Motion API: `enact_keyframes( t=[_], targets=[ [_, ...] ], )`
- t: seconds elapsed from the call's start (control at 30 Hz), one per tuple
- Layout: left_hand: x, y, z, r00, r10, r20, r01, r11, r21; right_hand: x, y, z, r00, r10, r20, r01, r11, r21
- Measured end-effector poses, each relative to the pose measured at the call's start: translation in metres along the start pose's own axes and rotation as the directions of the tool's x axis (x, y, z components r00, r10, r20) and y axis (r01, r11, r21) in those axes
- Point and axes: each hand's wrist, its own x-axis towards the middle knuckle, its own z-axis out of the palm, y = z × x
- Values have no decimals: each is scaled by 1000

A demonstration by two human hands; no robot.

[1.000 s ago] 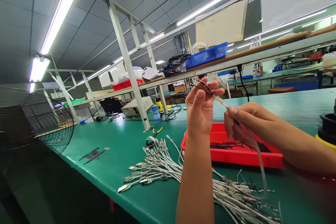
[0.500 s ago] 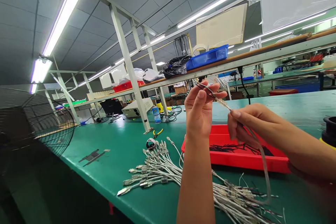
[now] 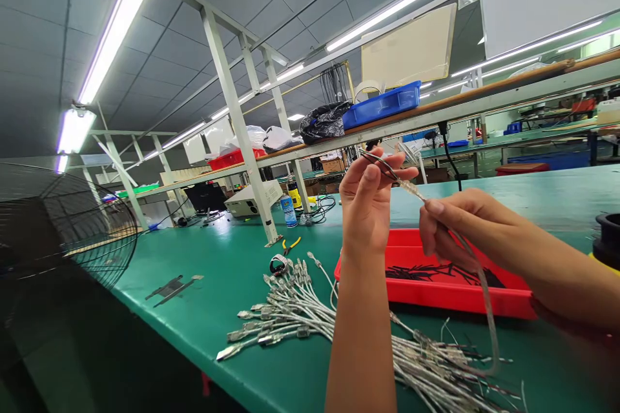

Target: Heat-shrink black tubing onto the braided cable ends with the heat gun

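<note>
1. The cable (image 3: 489, 313) is held raised above the level of the red tray (image 3: 436, 297), its slack drooping past the tray's near side.
2. The cable is pinched between thumb and fingers of the right hand (image 3: 455, 226), close behind the wires (image 3: 386, 168), presumably so that the end is steadied.
3. The wires are laid across the parted fingers of the left hand (image 3: 368, 206), apparently for separation; whether they are gripped there cannot be told.
4. Black pieces (image 3: 411, 273) are kept loose inside the tray, probably for easy reach.
5. More cables (image 3: 305, 310) are heaped before the tray, plugs pointing leftward, seemingly for orderly picking.
6. Pliers (image 3: 291, 246) are left beyond the tray's left end.
</note>
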Motion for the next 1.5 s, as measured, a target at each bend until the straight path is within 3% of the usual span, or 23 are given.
enact_keyframes(
  t=[0.43,0.6,0.7,0.83,1.03,1.3,1.5],
  targets=[
    [0,-1,-2,1000,7,6,-7,1000,17,-2,-2,0,1000,-17,-10,17,1000,-20],
    [0,2,-1,998,10,56,-8,1000,-27,-2,-4,2,1000,-2,6,2,998,-61],
    [0,2,0,1000,-2,3,2,1000,14,-2,-4,3,1000,-2,-17,1,998,-70],
    [0,2,0,998,1,-56,1,999,52,-2,-2,-1,1000,-12,1,12,998,-55],
    [0,3,-1,999,38,-9,-38,999,34,2,3,-7,995,-7,104,10,1000,-27],
    [1,5,2,999,38,12,-38,999,-12,2,2,-6,996,-5,90,6,1000,-9],
    [1,7,4,998,50,31,-49,998,-38,-2,-4,2,999,-34,-13,34,999,-40]
  ],
)
